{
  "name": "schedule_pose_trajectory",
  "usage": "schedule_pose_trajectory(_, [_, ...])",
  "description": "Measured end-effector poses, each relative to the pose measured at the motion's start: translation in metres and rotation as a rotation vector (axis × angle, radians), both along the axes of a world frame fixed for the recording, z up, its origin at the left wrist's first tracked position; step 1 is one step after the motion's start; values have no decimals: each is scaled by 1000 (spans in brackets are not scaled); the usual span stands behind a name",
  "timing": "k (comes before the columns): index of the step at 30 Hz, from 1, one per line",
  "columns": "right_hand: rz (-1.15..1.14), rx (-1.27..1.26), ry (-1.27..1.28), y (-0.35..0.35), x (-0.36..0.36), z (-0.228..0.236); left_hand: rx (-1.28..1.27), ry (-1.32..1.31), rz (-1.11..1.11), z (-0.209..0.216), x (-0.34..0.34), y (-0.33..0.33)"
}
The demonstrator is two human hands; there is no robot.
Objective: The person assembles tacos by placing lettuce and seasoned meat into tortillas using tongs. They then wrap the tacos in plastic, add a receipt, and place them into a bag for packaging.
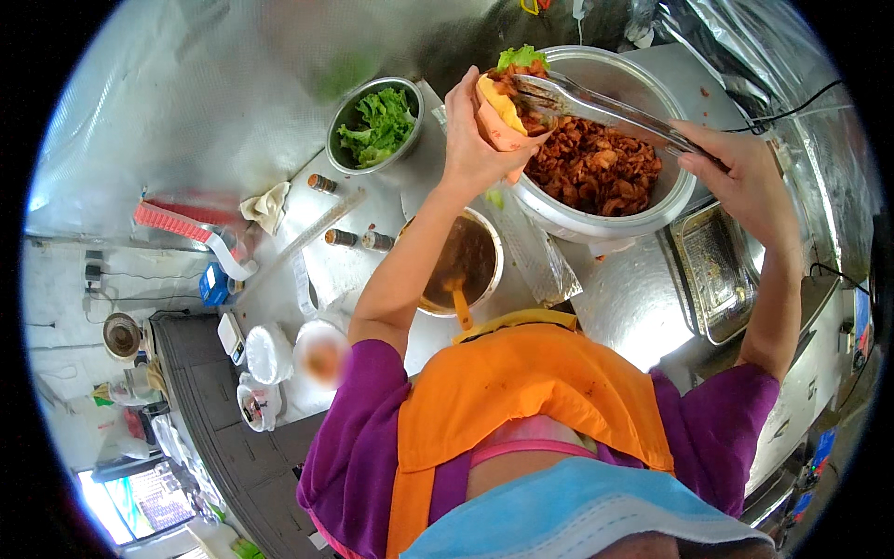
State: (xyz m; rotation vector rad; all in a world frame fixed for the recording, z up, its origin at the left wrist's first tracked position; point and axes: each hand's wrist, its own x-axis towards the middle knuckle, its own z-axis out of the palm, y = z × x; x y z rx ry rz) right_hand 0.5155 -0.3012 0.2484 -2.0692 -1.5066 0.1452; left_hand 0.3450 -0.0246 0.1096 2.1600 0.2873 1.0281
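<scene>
My left hand point(473, 140) is wrapped round a filled wrap point(507, 116) in an orange-pink paper sleeve, tilted beside the rim of a large pot point(672, 104). Lettuce and reddish-brown meat show at the wrap's opening. In my right hand point(736, 172) are metal tongs point(619, 110), their tips at the filling in the wrap; whether they pinch a piece cannot be made out. Below them, the pot holds a heap of saucy chopped meat point(601, 166).
Left of the wrap stands a steel bowl point(333, 130) of lettuce. A sauce pot point(498, 256) with an orange-handled utensil sits near my apron. Small spice jars point(341, 238) and white tubs point(269, 354) stand on the left. At right lies a wire-racked tray point(712, 270).
</scene>
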Motion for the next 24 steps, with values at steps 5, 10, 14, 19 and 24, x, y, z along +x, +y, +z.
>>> schedule_pose_trajectory(5, [-27,-108,54,3,7,7,29,-44,57,8,23,-9])
schedule_pose_trajectory(10, [13,-40,-64,-6,26,8,-65,-52,-3,-5,43,-8])
schedule_pose_trajectory(14, [-129,-96,170,-12,23,9,-205,-95,-101,-15,53,-6])
schedule_pose_trajectory(19, [-196,-42,223,-16,29,-8,-18,24,6,-6,59,-11])
schedule_pose_trajectory(24, [-198,-35,260,-14,34,-9,-51,-41,-82,-8,83,-13])
